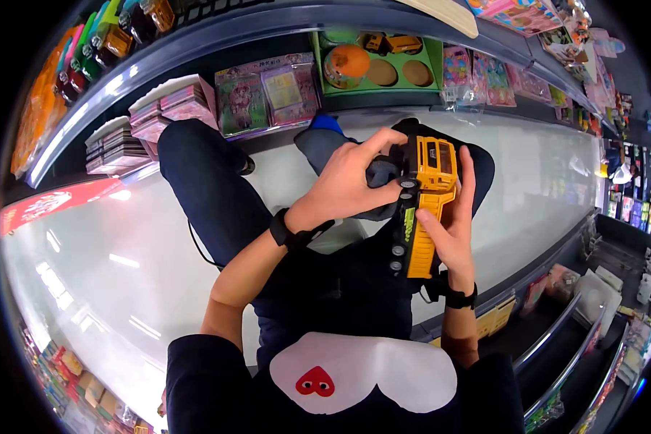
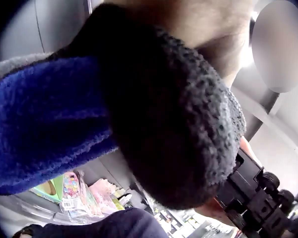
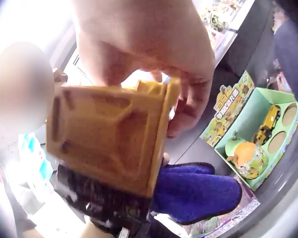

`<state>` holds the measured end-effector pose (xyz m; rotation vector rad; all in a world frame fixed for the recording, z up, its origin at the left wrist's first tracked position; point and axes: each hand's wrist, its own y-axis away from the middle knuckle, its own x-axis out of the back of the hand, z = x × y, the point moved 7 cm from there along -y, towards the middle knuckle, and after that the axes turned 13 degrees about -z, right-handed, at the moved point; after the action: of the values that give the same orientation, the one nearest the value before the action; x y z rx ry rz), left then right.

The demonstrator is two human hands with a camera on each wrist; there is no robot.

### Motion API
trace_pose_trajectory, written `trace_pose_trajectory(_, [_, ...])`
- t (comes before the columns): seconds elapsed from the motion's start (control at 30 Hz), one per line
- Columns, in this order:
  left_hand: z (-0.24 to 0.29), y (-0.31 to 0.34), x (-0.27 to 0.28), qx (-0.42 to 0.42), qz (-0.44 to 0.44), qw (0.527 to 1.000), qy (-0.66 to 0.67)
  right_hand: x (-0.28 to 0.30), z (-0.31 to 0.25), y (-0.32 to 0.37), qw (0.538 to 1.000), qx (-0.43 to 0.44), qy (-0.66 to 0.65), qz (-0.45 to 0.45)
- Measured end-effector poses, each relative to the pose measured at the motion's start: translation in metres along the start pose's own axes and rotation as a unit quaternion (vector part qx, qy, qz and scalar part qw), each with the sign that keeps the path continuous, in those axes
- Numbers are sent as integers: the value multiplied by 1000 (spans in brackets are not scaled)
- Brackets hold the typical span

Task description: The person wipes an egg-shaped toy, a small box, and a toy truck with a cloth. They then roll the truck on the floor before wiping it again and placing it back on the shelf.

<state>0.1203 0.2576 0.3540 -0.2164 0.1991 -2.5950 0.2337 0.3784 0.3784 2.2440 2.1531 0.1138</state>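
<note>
My right hand (image 1: 452, 235) holds a yellow toy dump truck (image 1: 430, 206), its thumb on one side and its fingers on the other. The cab points away from me, and the black wheels face left. In the right wrist view the truck's yellow bed (image 3: 107, 136) fills the front. My left hand (image 1: 351, 177) curls round a dark grey, fuzzy plush toy (image 2: 188, 119) with a blue part (image 2: 54, 119). Its thumb and index fingertip are right at the truck's cab and front wheels. The plush hides most of this hand's fingers in the left wrist view.
Beyond my knees, a green display box (image 1: 430, 76) on the low shelf holds another yellow truck and an orange-topped round container (image 1: 349, 64). Pink boxed goods (image 1: 184, 108) stand to its left. Metal-railed shelves (image 1: 571, 347) line the right side above the pale, shiny floor (image 1: 116, 289).
</note>
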Motion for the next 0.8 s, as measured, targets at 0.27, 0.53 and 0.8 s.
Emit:
trace_pose_trajectory(0.27, [-10, 2, -7, -3, -7, 987, 161, -2, 9, -9, 998, 13, -62, 2])
trace_pose_trajectory(0.53, [-18, -7, -22, 34, -20, 981, 189, 2, 10, -3, 991, -14, -129, 45])
trace_pose_trajectory(0.8, [-28, -2, -44, 97, -133, 954, 250, 9, 2, 2, 978, -10, -182, 97])
